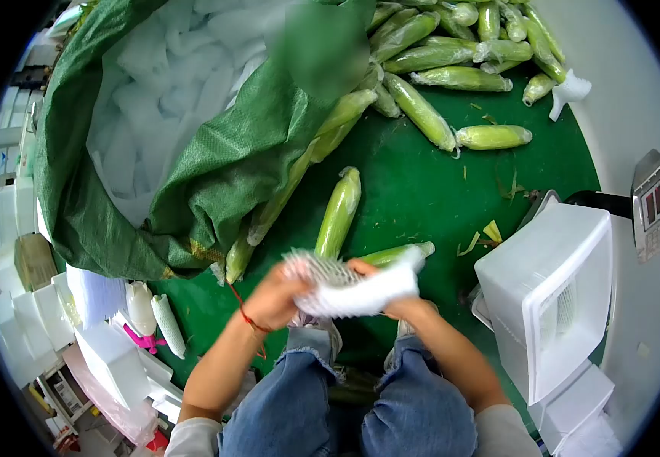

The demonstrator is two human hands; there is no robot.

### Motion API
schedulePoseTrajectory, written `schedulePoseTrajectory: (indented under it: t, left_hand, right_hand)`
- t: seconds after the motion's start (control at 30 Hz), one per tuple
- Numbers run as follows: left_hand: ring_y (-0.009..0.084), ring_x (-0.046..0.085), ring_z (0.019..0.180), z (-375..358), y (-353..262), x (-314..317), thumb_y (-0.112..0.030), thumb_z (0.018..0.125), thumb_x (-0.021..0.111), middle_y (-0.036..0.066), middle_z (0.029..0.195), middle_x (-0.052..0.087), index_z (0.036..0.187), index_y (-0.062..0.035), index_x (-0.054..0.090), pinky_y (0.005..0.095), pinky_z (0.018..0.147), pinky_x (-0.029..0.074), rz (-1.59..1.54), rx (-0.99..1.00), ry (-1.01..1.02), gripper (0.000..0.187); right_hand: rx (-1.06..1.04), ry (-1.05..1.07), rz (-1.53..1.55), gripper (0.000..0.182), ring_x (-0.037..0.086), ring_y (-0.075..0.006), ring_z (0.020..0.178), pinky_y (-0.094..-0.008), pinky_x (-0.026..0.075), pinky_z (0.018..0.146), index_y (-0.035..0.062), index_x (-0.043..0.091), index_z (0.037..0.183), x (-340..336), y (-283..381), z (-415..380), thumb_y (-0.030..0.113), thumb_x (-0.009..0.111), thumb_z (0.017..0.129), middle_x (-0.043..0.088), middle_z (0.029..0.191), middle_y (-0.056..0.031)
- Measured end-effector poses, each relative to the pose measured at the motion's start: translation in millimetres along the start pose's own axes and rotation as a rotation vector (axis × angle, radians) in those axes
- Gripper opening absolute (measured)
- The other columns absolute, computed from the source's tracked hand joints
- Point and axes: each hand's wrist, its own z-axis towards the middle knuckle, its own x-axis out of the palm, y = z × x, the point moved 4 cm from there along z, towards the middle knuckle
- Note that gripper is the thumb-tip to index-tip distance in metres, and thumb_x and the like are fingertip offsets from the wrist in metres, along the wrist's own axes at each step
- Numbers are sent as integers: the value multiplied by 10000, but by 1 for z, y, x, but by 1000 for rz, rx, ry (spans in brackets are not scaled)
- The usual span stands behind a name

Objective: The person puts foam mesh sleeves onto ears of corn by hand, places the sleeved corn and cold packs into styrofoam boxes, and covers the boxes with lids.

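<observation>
Both hands are together in front of my knees, at a white foam net point(360, 295) that is blurred by motion. My left hand point(280, 293) is closed on the net's left end, with a red string round the wrist. My right hand point(402, 303) is at the net's right part, its fingers partly hidden behind the foam. Just beyond the hands, a wrapped corn cob point(339, 213) lies on the green floor. Another wrapped cob point(398, 254) lies partly behind the net.
A green woven sack point(216, 171) full of clear plastic bags stands upper left. Wrapped cobs point(459, 78) are piled at the top. At the right are a white foam box point(513, 297) and a scale display point(654, 206). White boxes point(113, 358) stand lower left.
</observation>
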Motion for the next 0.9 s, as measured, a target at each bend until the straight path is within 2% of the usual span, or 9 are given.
schedulePoseTrajectory:
  t: [0.1,0.17,0.2,0.33,0.4,0.53,0.6,0.83,0.9]
  left_hand:
    - [183,607,988,35,-13,-81,-1,824,572,99,1089,635,1185,12,522,329,887,493,1105,162,-364,364]
    - [196,533,1124,65,39,-104,-72,881,557,129,1227,571,1290,6,462,302,969,419,622,68,-148,427]
    - [193,484,1173,60,46,-92,-122,913,538,130,1329,496,1371,-13,391,305,1012,376,930,135,-144,493]
    - [164,498,1136,7,1,7,-185,960,485,106,1268,535,1342,5,428,275,988,376,577,206,-162,430]
    - [127,557,1000,9,-16,25,-192,978,480,69,1083,630,1192,28,546,257,886,429,722,395,-224,314]
    - [98,583,836,68,14,-14,-239,979,490,26,929,642,1012,-14,599,255,752,471,177,242,-244,252]
    - [108,594,761,94,19,-22,-278,971,504,19,872,632,917,-53,615,262,695,486,-116,231,-247,256]
    - [109,584,806,126,27,-8,-183,900,561,44,846,636,945,-46,616,273,696,484,1093,418,-178,154]
    - [417,591,835,155,58,-29,-175,812,608,219,895,627,888,-67,583,350,677,489,1313,573,-188,135]
  right_hand:
    - [-39,-195,-645,443,586,-419,966,-451,480,832,103,542,1194,-8,32,22,231,645,782,602,1024,-257]
    - [213,-92,-648,482,594,-428,934,-446,481,836,185,490,1285,2,-1,53,237,608,821,610,1011,-271]
    - [115,-146,-372,551,588,-463,900,-464,478,837,246,396,1381,11,-25,59,227,574,860,598,986,-305]
    - [228,-113,623,455,501,-106,1020,-255,383,945,82,308,1441,14,71,6,229,384,1017,559,1147,-25]
    - [106,-180,438,419,530,-129,995,-258,400,912,67,408,1371,9,77,-6,275,408,1008,590,1098,-54]
    - [-96,-580,-370,326,567,-208,546,-355,452,548,-11,636,927,-20,61,7,285,503,960,564,600,-153]
    - [-86,-647,-334,280,534,-152,529,-310,426,512,10,645,941,-25,55,19,273,547,941,560,587,-130]
    - [-37,-869,260,310,509,-63,668,-239,417,600,14,605,786,-57,5,7,287,580,931,599,739,3]
    - [24,-953,336,280,504,-62,672,-227,405,606,24,588,796,-69,-17,14,273,591,923,578,733,7]
